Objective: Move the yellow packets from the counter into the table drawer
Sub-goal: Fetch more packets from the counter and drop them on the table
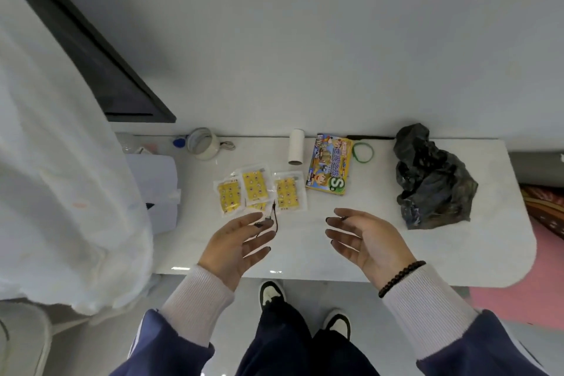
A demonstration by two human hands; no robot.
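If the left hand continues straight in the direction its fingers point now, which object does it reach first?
Probably the thin dark cord beside the fingertips of the left hand, then the yellow packets just beyond it. Height above the counter is unclear.

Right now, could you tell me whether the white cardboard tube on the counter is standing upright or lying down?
Lying down: the white cardboard tube rests on its side on the white counter, open end facing forward.

counter point(381, 241): glossy white, smooth | yellow packets point(259, 189): clear shiny plastic wrap | bag point(433, 177): crinkled black plastic | tube point(296, 146): matt cardboard | sleeve point(427, 296): ribbed knit cloth
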